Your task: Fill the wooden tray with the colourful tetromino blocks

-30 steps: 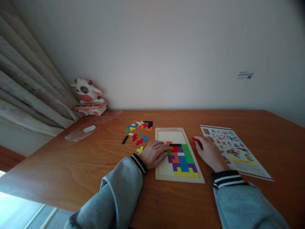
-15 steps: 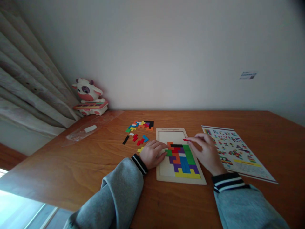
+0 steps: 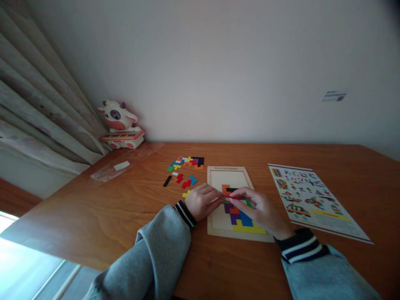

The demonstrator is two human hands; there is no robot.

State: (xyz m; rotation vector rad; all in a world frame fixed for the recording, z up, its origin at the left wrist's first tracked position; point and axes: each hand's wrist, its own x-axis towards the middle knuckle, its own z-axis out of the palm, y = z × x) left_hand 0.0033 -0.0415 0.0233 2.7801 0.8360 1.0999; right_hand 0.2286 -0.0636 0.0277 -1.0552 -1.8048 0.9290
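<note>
A wooden puzzle tray (image 3: 213,231) lies on the table, its lower right part filled with coloured pieces, among them yellow (image 3: 246,227) and blue (image 3: 246,219) ones. Over the tray, the fingertips of my right hand (image 3: 258,208) pinch a small red piece (image 3: 230,197). My left hand (image 3: 204,201) is closed at the tray's left side, its fingertips meeting the red piece and a green piece just under it. Which of the two the left fingers grip is too small to tell. My hands cover part of the filled area.
Loose puzzle pieces (image 3: 186,183) are spread left of the tray, with more grouped behind them (image 3: 200,161). A printed sheet (image 3: 315,196) lies to the right. A clear plastic bag (image 3: 109,170) and a cow toy (image 3: 120,125) are at the back left.
My right hand has moved left and down with the red piece, from the tray's upper right to my left fingertips. The view has shifted slightly.
</note>
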